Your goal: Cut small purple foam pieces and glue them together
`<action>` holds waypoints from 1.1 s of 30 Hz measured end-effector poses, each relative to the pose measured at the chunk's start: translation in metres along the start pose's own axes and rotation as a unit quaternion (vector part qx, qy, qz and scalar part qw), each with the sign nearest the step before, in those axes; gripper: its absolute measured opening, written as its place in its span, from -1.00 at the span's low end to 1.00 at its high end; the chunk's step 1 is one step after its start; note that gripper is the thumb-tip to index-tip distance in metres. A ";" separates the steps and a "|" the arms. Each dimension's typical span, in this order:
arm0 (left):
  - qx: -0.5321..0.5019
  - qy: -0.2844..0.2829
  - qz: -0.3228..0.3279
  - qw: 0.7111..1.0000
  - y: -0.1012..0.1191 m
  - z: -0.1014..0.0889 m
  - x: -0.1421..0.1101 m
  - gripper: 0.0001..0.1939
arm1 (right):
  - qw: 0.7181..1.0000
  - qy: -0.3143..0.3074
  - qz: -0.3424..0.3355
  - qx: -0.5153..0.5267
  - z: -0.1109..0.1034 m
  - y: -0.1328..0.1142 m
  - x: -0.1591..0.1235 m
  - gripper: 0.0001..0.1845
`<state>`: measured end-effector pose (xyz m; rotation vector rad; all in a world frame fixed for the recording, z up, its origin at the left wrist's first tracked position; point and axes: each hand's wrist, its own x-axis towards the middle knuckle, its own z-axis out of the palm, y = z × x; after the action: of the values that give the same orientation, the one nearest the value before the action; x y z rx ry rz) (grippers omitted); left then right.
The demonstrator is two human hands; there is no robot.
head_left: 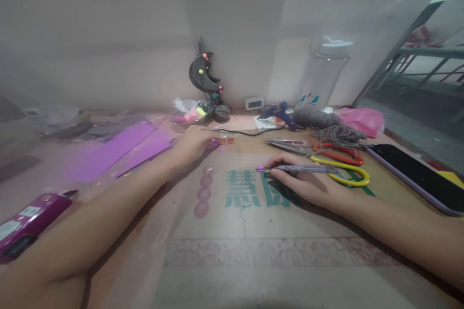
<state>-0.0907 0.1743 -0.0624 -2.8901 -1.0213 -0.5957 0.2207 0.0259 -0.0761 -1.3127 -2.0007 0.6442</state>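
Observation:
My right hand (300, 178) is closed around a slender grey-lilac pen-like tool (308, 169), held level with its tip to the left. At that tip sits a tiny purple piece (260, 168); whether it is fixed there I cannot make out. My left hand (192, 144) reaches down at the back of the cardboard, beside small purple scraps (214, 144). Its fingers are curled and partly hidden, so any grip on a scrap is unclear. Yellow-handled scissors (350, 181) and red-handled scissors (340, 154) lie just beyond my right hand.
Printed cardboard (232, 251) covers the work surface. Purple sheets (116, 147) and a magenta device (32, 222) lie left. A phone (416, 176) and grey yarn (326, 123) are right. Behind stand a glue gun (281, 113), clear bottle (321, 77) and dark crescent ornament (201, 75).

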 end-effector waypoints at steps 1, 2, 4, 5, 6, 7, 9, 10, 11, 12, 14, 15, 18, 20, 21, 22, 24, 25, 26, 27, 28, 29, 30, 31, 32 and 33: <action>0.004 -0.001 -0.001 1.000 0.001 0.000 0.000 -0.70 | 1.000 -0.001 0.001 0.004 0.000 0.000 0.000 -0.81; 0.010 -0.004 0.001 1.000 0.001 0.001 0.000 -0.71 | 1.000 -0.002 0.001 0.007 0.000 0.000 0.000 -0.81; 0.021 -0.012 0.009 1.000 0.002 0.002 0.000 -0.74 | 1.000 0.000 -0.002 0.005 0.000 0.000 0.000 -0.82; 0.024 -0.013 0.012 1.000 0.002 0.002 0.000 -0.74 | 1.000 0.003 -0.004 0.002 0.000 -0.001 0.000 -0.82; 0.024 -0.017 0.016 0.999 0.002 0.003 0.001 -0.75 | 1.000 0.005 -0.006 -0.003 0.000 -0.002 0.001 -0.82; 0.024 -0.021 0.019 0.999 0.002 0.003 0.001 -0.75 | 1.000 0.008 -0.009 -0.006 -0.001 -0.003 0.001 -0.82; 0.027 -0.026 0.019 0.999 0.001 0.004 0.002 -0.75 | 1.000 0.014 -0.015 -0.008 -0.001 -0.004 0.001 -0.82; 0.031 -0.028 0.018 0.999 0.001 0.004 0.002 -0.75 | 1.000 0.021 -0.019 -0.006 -0.002 -0.005 0.002 -0.83; 0.035 -0.029 0.017 0.999 0.001 0.005 0.001 -0.74 | 0.999 0.030 -0.023 -0.002 -0.002 -0.006 0.002 -0.84; 0.039 -0.028 0.017 0.999 0.001 0.005 0.001 -0.74 | 0.999 0.038 -0.026 0.002 -0.003 -0.007 0.002 -0.86; 0.045 -0.021 0.018 0.999 0.000 0.006 0.000 -0.72 | 0.998 0.052 -0.029 0.006 -0.003 -0.008 0.002 -0.88; 0.049 -0.016 0.019 0.998 0.000 0.005 0.000 -0.71 | 0.998 0.054 -0.029 0.006 -0.003 -0.008 0.002 -0.88; 0.046 -0.004 0.009 0.999 0.000 -0.003 0.000 -0.69 | 0.999 0.046 -0.022 -0.003 -0.003 -0.009 0.002 -0.86; 0.014 0.002 -0.018 1.000 0.003 -0.012 0.000 -0.67 | 0.999 0.037 -0.018 -0.008 -0.003 -0.008 0.002 -0.84; -0.010 0.002 -0.039 0.999 0.005 -0.017 0.000 -0.66 | 0.999 0.033 -0.017 -0.009 -0.003 -0.008 0.002 -0.83; -0.037 -0.007 -0.060 0.998 0.007 -0.023 -0.001 -0.65 | 0.999 0.029 -0.017 -0.008 -0.003 -0.008 0.001 -0.82; -0.093 -0.051 -0.095 0.990 0.011 -0.032 -0.003 -0.62 | 1.000 0.022 -0.014 -0.007 -0.003 -0.007 0.001 -0.80; -0.112 -0.079 -0.109 0.984 0.013 -0.037 -0.004 -0.61 | 1.000 0.020 -0.011 -0.007 -0.003 -0.007 0.000 -0.79; -0.122 -0.106 -0.122 0.979 0.014 -0.041 -0.005 -0.60 | 1.000 0.018 -0.008 -0.008 -0.004 -0.007 0.000 -0.78; -0.121 -0.122 -0.136 0.976 0.014 -0.046 -0.007 -0.59 | 1.000 0.017 -0.006 -0.010 -0.004 -0.007 0.000 -0.78; -0.109 -0.125 -0.149 0.975 0.013 -0.050 -0.008 -0.57 | 1.000 0.018 -0.003 -0.012 -0.004 -0.007 -0.001 -0.78; -0.094 -0.119 -0.159 0.976 0.011 -0.055 -0.008 -0.55 | 1.000 0.020 -0.003 -0.012 -0.004 -0.007 -0.001 -0.78; -0.081 -0.105 -0.165 0.977 0.010 -0.059 -0.009 -0.54 | 1.000 0.024 -0.005 -0.011 -0.004 -0.007 0.000 -0.78; -0.071 -0.085 -0.168 0.979 0.009 -0.062 -0.009 -0.54 | 0.999 0.031 -0.007 -0.010 -0.004 -0.008 0.000 -0.78; -0.066 -0.065 -0.169 0.981 0.009 -0.064 -0.009 -0.55 | 0.999 0.041 -0.009 -0.009 -0.004 -0.008 0.001 -0.79; -0.064 -0.048 -0.167 0.983 0.011 -0.065 -0.008 -0.57 | 0.999 0.051 -0.008 -0.008 -0.004 -0.008 0.001 -0.79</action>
<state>-0.1126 0.1512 -0.0037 -2.8985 -1.5574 -0.5560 0.2184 0.0244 -0.0677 -1.3111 -1.9360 0.5449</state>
